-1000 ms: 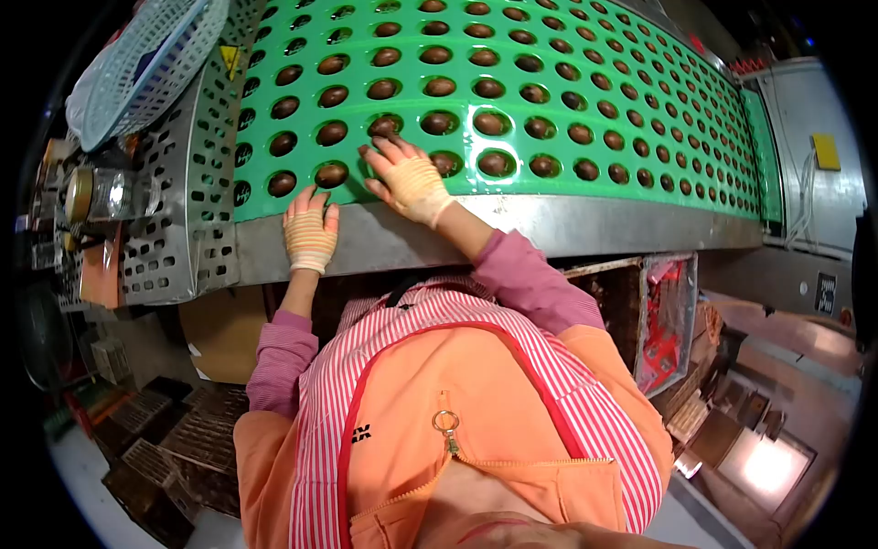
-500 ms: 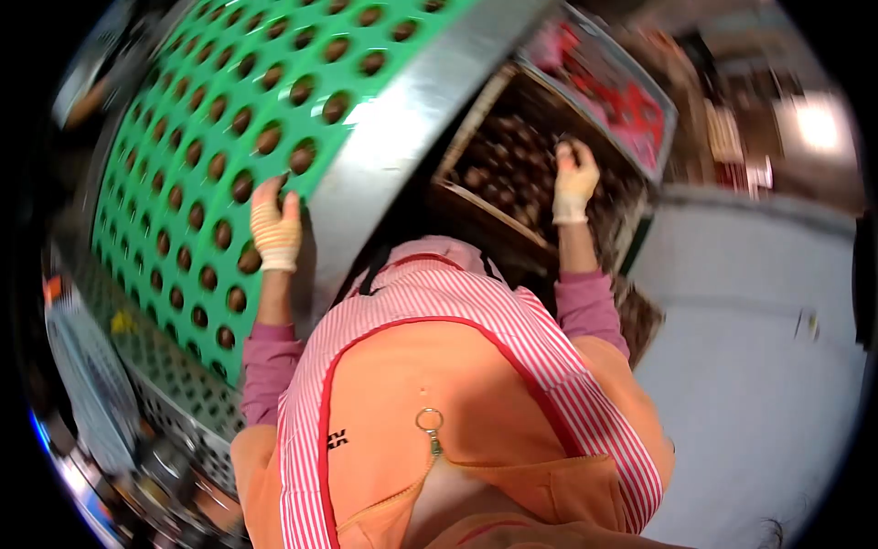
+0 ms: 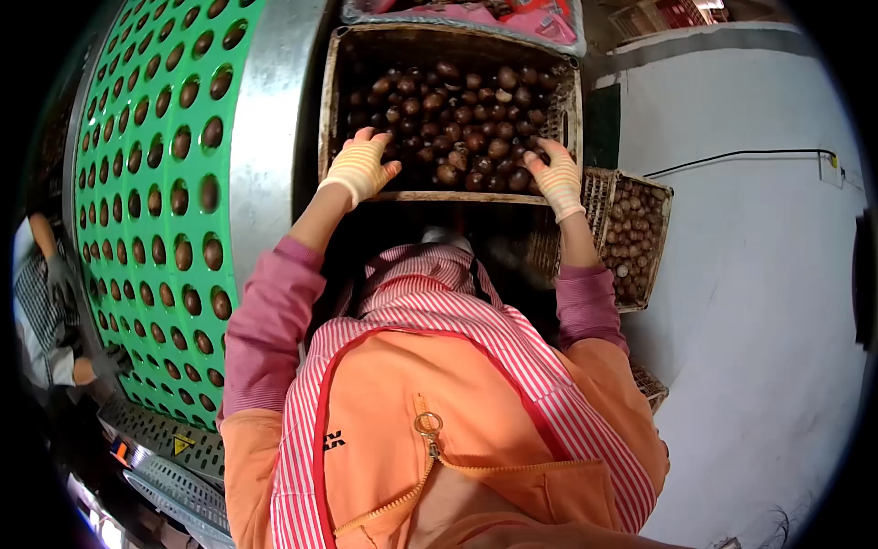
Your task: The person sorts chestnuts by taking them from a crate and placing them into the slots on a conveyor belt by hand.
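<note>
A worn crate (image 3: pixel 457 196) in front of me holds a layer of dark brown round nuts (image 3: pixel 462 114). My left hand (image 3: pixel 359 167), in a striped fingerless glove, is over the crate's near left corner, fingers apart and nothing seen in it. My right hand (image 3: pixel 554 177), gloved the same way, reaches over the near right corner. Its fingers are spread, with the tips beside the nuts and nothing visibly held. Left of the crate, a green tray surface (image 3: pixel 171 215) carries rows of brown nuts in oval pockets.
A metal edge (image 3: pixel 272 146) lies between green surface and crate. Beyond the crate is a bin (image 3: pixel 556 26) with pink and red items. Another nut crate (image 3: pixel 663 247) stands at right, near a pale wall (image 3: pixel 741 210). A co-worker's gloved hand (image 3: pixel 110 362) is at far left.
The view has turned right, from the green surface to the crate. My left hand has left the green surface for the crate's left side; my right hand stays over the crate.
</note>
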A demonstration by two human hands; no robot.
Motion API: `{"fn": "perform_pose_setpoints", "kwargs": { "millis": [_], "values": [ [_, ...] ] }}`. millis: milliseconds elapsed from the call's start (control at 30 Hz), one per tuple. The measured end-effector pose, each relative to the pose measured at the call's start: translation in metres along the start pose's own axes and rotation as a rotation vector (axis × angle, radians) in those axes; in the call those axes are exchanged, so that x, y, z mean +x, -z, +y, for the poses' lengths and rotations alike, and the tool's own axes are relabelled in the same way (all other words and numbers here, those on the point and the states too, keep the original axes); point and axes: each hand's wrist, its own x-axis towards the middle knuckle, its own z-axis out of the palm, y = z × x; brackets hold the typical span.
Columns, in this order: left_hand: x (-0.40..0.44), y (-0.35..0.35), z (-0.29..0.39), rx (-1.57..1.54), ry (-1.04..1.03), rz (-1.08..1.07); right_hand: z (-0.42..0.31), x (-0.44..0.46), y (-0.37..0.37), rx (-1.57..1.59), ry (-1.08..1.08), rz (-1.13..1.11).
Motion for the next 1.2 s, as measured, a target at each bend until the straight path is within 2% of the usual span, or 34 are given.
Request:
{"fn": "perform_pose_setpoints", "kwargs": {
  "millis": [67, 167, 233, 300, 333, 367, 400, 433, 467, 500, 567, 767, 900, 967, 1000, 1100, 1167, 1200],
  "values": [
    [0.026, -0.002, 0.015, 0.321, 0.07, -0.157, -0.003, 0.009, 0.004, -0.15, -0.009, -0.168],
    [0.047, -0.018, 0.008, 0.628, 0.051, -0.257, 0.012, 0.023, -0.012, -0.208, -0.03, -0.401],
    [0.048, -0.022, 0.013, 0.781, 0.027, -0.255, -0.008, 0.028, -0.012, -0.42, -0.047, -0.522],
    [0.05, -0.013, 0.021, 0.635, 0.11, -0.263, -0.019, 0.044, -0.007, -0.443, -0.001, -0.625],
    [0.049, 0.002, 0.032, 0.66, 0.086, -0.226, -0.007, 0.055, -0.017, -0.379, 0.109, -0.575],
    [0.054, 0.001, 0.028, 0.674, 0.07, -0.17, -0.028, 0.06, -0.011, -0.398, 0.088, -0.541],
    [0.054, 0.027, 0.039, 0.583, 0.118, -0.218, -0.033, 0.075, -0.017, -0.474, 0.157, -0.535],
    [0.062, 0.018, 0.03, 0.524, 0.129, -0.174, -0.05, 0.077, -0.007, -0.492, 0.12, -0.516],
    [0.064, 0.022, 0.028, 0.497, 0.019, -0.183, -0.056, 0.082, -0.003, -0.534, 0.121, -0.517],
    [0.07, 0.028, 0.029, 0.454, 0.018, -0.248, -0.06, 0.087, 0.003, -0.547, 0.097, -0.494],
    [0.08, 0.018, 0.023, 0.322, 0.131, -0.26, -0.055, 0.091, -0.001, -0.549, 0.061, -0.49],
    [0.088, 0.032, 0.03, 0.234, 0.171, -0.319, -0.072, 0.096, 0.006, -0.554, -0.082, -0.675],
    [0.084, 0.005, 0.021, 0.218, 0.207, -0.287, -0.079, 0.088, -0.014, -0.533, -0.139, -0.653],
    [0.09, -0.006, 0.01, 0.086, 0.195, -0.147, -0.082, 0.084, -0.005, -0.46, -0.13, -0.624],
    [0.117, -0.031, -0.008, -0.079, 0.276, -0.112, -0.075, 0.09, -0.005, -0.401, -0.134, -0.653],
    [0.141, -0.045, -0.025, -0.192, 0.34, -0.136, -0.039, 0.107, -0.011, -0.066, -0.174, -0.732],
    [0.135, -0.047, -0.023, -0.039, 0.27, -0.208, -0.033, 0.106, -0.013, 0.111, -0.204, -0.748],
    [0.111, -0.025, -0.008, 0.074, 0.204, -0.258, -0.034, 0.107, -0.013, 0.068, -0.201, -0.765]
  ]
}}
